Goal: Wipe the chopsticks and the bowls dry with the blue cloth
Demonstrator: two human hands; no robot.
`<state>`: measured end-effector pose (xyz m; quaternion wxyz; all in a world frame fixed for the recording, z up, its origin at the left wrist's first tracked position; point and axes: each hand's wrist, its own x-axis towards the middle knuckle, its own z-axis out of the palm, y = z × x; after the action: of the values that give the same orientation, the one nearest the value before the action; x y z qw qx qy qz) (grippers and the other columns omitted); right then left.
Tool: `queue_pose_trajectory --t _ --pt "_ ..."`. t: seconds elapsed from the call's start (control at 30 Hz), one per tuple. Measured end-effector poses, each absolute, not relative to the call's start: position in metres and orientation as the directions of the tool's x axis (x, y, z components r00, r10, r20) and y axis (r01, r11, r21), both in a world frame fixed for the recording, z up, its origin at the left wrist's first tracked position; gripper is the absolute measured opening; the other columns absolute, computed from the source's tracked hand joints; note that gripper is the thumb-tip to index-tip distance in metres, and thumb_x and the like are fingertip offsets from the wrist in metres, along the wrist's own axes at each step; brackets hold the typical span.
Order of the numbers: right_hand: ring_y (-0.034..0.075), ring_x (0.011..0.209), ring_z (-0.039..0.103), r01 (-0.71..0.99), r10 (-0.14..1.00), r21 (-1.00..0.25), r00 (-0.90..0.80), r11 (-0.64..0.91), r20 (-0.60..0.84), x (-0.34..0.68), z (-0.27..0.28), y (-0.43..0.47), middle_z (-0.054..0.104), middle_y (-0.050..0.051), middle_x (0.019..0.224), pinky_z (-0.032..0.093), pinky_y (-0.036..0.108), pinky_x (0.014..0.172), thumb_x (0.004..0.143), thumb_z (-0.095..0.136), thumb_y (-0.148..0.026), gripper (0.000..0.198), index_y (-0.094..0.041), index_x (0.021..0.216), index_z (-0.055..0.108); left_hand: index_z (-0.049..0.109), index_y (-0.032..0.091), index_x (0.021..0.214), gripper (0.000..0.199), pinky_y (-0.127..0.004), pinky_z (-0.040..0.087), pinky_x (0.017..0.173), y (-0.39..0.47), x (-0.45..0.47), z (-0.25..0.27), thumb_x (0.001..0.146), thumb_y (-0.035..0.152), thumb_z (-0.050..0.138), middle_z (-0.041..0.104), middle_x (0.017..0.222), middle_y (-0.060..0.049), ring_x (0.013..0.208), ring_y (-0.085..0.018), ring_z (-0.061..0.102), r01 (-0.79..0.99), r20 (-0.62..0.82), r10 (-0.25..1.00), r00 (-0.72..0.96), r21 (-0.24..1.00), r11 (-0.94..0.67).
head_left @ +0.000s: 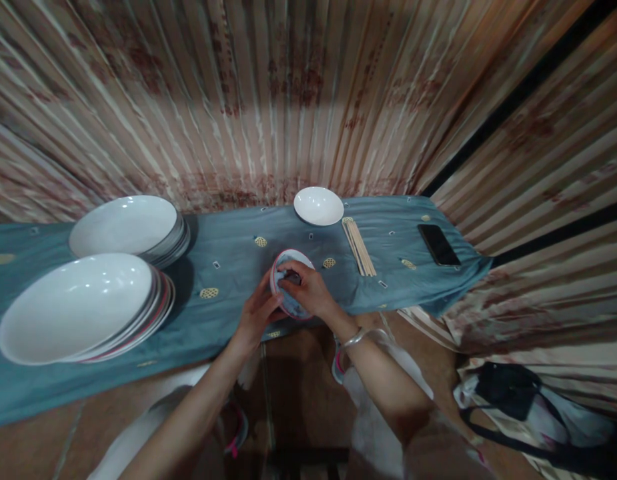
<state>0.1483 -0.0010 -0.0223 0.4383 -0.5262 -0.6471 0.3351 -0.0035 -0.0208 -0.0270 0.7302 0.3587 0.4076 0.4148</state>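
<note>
While gripping a small red-rimmed bowl (300, 257) by its side with the left hand (258, 311), holds it tilted at the near edge of the cloth-covered surface (235, 257); cannot tell whether resting it there or lifting it. Reaches into the bowl with the right hand (305, 288), fingers bent against blue-grey material (294, 307) inside; cannot tell whether pinching it or touching it. Wears a silver bangle (357, 337) on the right wrist. Has a white bowl (319, 205), upright by the far edge, and a bundle of chopsticks (359, 248) just beside that, slanting toward the near edge. Has a black phone (439, 245) close to the right edge, well apart from both hands. Has two stacks of large white dishes well to the left: a rear stack (124, 225) by the far edge, a front stack (77, 308) closer to the near edge.
</note>
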Motion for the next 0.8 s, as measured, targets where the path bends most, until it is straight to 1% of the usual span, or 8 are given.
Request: queue_pose_trajectory --t 0.13,0.2,0.27,0.37,0.5,0.57,0.67,0.8 --pt "0.019 0.102 0.061 0.595 0.961 -0.765 -0.046 0.246 0.273 0.149 -0.024 0.007 0.067 0.006 0.108 0.047 0.033 0.096 0.081 0.057 -0.013 0.025 -0.020 0.104 0.063 0.045 0.025 0.144 0.084 -0.036 0.061 0.076 -0.019 -0.005 -0.027 0.068 0.039 0.080 0.071 0.114 -0.008 0.095 -0.026 0.070 -0.330 -0.313 0.901 0.301 0.852 0.406" --pt "0.021 0.110 0.059 0.668 0.958 -0.700 -0.066 0.251 0.280 0.150 -0.027 0.009 0.065 0.010 0.114 0.045 0.036 0.102 0.082 0.054 -0.010 0.029 -0.018 0.108 0.063 0.045 0.024 0.143 0.081 -0.036 0.061 0.074 -0.018 -0.006 -0.027 0.070 0.038 0.078 0.070 0.116 -0.008 0.093 -0.024 0.070 -0.339 -0.326 0.897 0.299 0.843 0.419" --pt "0.023 0.115 0.056 0.733 0.960 -0.635 -0.091 0.244 0.264 0.152 -0.029 0.008 0.063 0.013 0.119 0.043 0.038 0.105 0.083 0.051 -0.007 0.032 -0.016 0.111 0.062 0.043 0.024 0.144 0.081 -0.037 0.061 0.074 -0.017 -0.007 -0.027 0.072 0.039 0.076 0.071 0.113 -0.008 0.089 -0.023 0.071 -0.347 -0.339 0.887 0.315 0.828 0.440" --pt "0.024 0.114 0.057 0.813 0.968 -0.537 -0.120 0.224 0.221 0.154 -0.029 0.005 0.061 0.015 0.121 0.044 0.039 0.104 0.083 0.049 -0.004 0.034 -0.016 0.112 0.063 0.043 0.024 0.144 0.079 -0.037 0.061 0.074 -0.016 -0.008 -0.027 0.073 0.039 0.075 0.071 0.110 -0.008 0.089 -0.024 0.071 -0.358 -0.353 0.876 0.328 0.812 0.461" --pt "0.024 0.106 0.059 0.876 0.971 -0.428 -0.156 0.221 0.183 0.159 -0.027 0.000 0.063 0.015 0.115 0.046 0.039 0.099 0.083 0.047 -0.002 0.031 -0.016 0.104 0.066 0.050 0.023 0.137 0.071 -0.039 0.061 0.077 -0.016 -0.009 -0.024 0.073 0.041 0.074 0.066 0.123 -0.010 0.103 -0.027 0.067 -0.374 -0.336 0.888 0.313 0.816 0.440" --pt "0.024 0.105 0.059 0.886 0.969 -0.400 -0.182 0.235 0.166 0.161 -0.026 -0.001 0.064 0.015 0.112 0.047 0.038 0.098 0.082 0.048 -0.003 0.030 -0.016 0.102 0.067 0.053 0.022 0.134 0.068 -0.040 0.061 0.079 -0.016 -0.009 -0.023 0.072 0.042 0.074 0.064 0.127 -0.011 0.109 -0.029 0.064 -0.382 -0.326 0.896 0.302 0.819 0.427" --pt "0.023 0.103 0.060 0.884 0.968 -0.395 -0.210 0.249 0.140 0.165 -0.025 -0.002 0.066 0.013 0.108 0.047 0.037 0.097 0.080 0.051 -0.003 0.027 -0.016 0.097 0.068 0.055 0.020 0.132 0.068 -0.043 0.061 0.080 -0.015 -0.009 -0.022 0.071 0.045 0.073 0.065 0.126 -0.012 0.113 -0.032 0.061 -0.381 -0.325 0.898 0.297 0.822 0.423" --pt "0.024 0.100 0.062 0.882 0.964 -0.391 -0.256 0.263 0.072 0.169 -0.021 -0.005 0.069 0.012 0.103 0.047 0.036 0.095 0.079 0.053 -0.005 0.025 -0.015 0.095 0.069 0.055 0.020 0.131 0.066 -0.041 0.060 0.082 -0.015 -0.010 -0.023 0.074 0.048 0.071 0.065 0.126 -0.013 0.117 -0.032 0.059 -0.370 -0.309 0.895 0.323 0.829 0.420"
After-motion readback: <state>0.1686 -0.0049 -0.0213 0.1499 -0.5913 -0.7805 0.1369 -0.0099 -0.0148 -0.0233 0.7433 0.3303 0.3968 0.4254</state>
